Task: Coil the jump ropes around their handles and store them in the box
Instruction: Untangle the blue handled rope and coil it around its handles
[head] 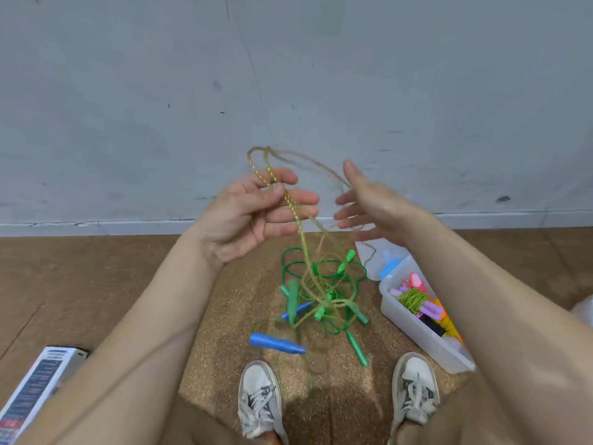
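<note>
1. Sneakers (260,400) planted at the mat's near edge.
2. Left hand (253,213) pinches the yellow rope (293,207) above the tangled pile (321,300).
3. Right hand (369,210), fingers spread, holds nothing; it should feed slack evenly.
4. Box (414,329) waits at the right.

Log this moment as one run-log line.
left hand: pinching yellow-green rope | right hand: open, beside raised loop | green ropes: tangled on floor | clear box: holds coiled ropes | stage: untangling

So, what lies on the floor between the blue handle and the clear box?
In the head view, a green handle and loops of green rope lie between the blue handle and the clear box.
</note>
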Demonstrator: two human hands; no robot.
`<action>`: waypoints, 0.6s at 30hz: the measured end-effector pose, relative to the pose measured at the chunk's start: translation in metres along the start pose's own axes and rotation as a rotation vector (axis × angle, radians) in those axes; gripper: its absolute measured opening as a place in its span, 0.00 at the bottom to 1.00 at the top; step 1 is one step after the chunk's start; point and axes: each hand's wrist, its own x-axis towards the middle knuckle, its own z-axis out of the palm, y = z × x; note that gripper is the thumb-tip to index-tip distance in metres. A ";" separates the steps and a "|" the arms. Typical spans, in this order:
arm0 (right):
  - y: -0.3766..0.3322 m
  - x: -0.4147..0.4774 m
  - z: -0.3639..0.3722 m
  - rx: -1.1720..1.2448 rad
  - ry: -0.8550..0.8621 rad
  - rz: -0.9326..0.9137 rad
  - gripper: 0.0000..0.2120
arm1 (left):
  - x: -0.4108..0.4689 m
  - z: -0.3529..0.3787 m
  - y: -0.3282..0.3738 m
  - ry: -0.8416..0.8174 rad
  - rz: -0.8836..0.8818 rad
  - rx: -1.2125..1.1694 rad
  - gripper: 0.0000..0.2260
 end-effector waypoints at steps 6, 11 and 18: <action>0.010 -0.022 0.030 0.034 -0.605 -0.127 0.30 | 0.013 0.001 0.011 0.151 0.196 -0.207 0.07; 0.020 -0.022 0.025 -0.138 -0.520 -0.227 0.03 | 0.013 -0.016 0.026 0.341 0.384 -0.369 0.08; 0.027 -0.013 0.020 -0.581 -0.407 -0.281 0.08 | -0.002 -0.055 0.052 0.597 0.690 -0.593 0.08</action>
